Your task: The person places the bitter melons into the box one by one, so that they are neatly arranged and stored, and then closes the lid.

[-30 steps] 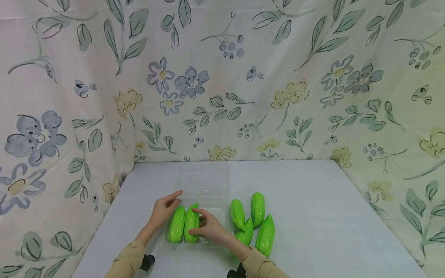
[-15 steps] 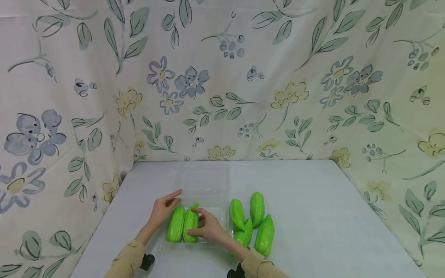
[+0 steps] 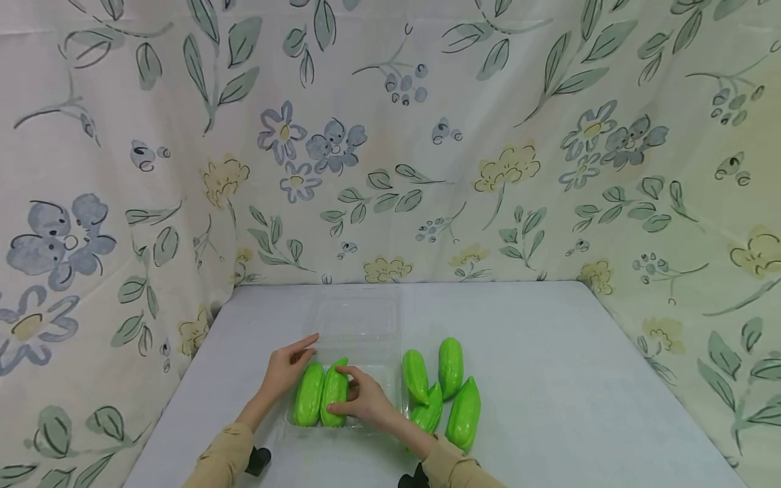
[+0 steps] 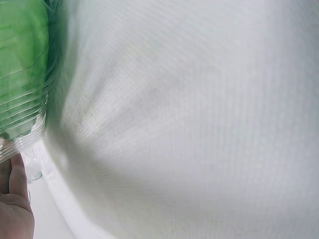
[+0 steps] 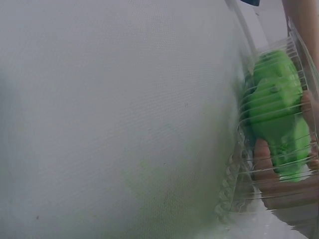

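A clear plastic clamshell box (image 3: 381, 379) lies with its lid (image 3: 356, 317) folded back. Two glossy bright-green cucumbers, a left one (image 3: 309, 394) and a right one (image 3: 334, 400), lie side by side in its left half. My right hand (image 3: 366, 400) grips the right cucumber, thumb near its lower end and fingers near the top. At the box's back left corner, my left hand (image 3: 288, 366) rests with index finger and thumb extended. The left wrist view shows left fingers (image 4: 17, 177) beside the box's ribbed wall. Through the plastic, the right wrist view shows green cucumbers (image 5: 276, 94).
Several more green cucumbers (image 3: 451, 369) lie loose on the white table (image 3: 549, 379), just right of the box. My right forearm passes over the nearest ones. A floral curtain (image 3: 390, 135) hangs behind the table, and black wrist devices (image 3: 258, 461) sit below the sleeves.
Almost nothing differs. The right hand and the cucumber it grips have shifted very slightly left; the left hand stays at the box corner.
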Motion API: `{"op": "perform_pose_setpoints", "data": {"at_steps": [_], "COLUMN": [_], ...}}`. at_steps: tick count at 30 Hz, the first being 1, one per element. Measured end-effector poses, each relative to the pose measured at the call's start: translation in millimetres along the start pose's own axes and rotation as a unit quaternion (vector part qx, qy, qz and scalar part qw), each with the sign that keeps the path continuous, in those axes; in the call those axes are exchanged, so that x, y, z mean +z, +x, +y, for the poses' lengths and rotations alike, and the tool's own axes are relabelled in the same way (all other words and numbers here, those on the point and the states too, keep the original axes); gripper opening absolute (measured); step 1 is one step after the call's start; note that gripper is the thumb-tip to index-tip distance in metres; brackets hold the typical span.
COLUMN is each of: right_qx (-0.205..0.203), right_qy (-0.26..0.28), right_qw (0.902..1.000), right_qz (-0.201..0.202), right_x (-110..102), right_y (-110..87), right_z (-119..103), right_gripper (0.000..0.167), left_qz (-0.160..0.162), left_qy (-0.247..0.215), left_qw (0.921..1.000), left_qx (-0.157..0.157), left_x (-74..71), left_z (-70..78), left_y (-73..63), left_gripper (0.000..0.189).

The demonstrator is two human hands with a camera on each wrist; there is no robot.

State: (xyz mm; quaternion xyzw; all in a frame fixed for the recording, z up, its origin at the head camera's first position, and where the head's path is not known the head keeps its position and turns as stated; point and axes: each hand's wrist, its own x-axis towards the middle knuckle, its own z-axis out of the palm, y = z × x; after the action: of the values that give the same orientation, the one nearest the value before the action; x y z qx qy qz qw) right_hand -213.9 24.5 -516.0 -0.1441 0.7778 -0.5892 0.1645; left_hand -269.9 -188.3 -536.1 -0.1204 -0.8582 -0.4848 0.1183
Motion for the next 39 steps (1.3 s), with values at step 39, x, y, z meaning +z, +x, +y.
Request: {"op": "perform_pose_setpoints", "data": {"at_steps": [39], "right_qx": [0.004], "right_qy": [-0.012], "right_qw": [0.9999], "right_qz": [0.007], "right_x": [-3.2], "right_y": [-3.1], "right_z": [-4.1], "right_gripper": [0.066], "left_qz": [-0.017], "left_qy": [0.013], "left_qw": [0.9997], "left_qx": [-0.013], "left_x": [-1.9], "left_z": [1.2], "left_y": [-1.0], "left_gripper": [0.035]}}
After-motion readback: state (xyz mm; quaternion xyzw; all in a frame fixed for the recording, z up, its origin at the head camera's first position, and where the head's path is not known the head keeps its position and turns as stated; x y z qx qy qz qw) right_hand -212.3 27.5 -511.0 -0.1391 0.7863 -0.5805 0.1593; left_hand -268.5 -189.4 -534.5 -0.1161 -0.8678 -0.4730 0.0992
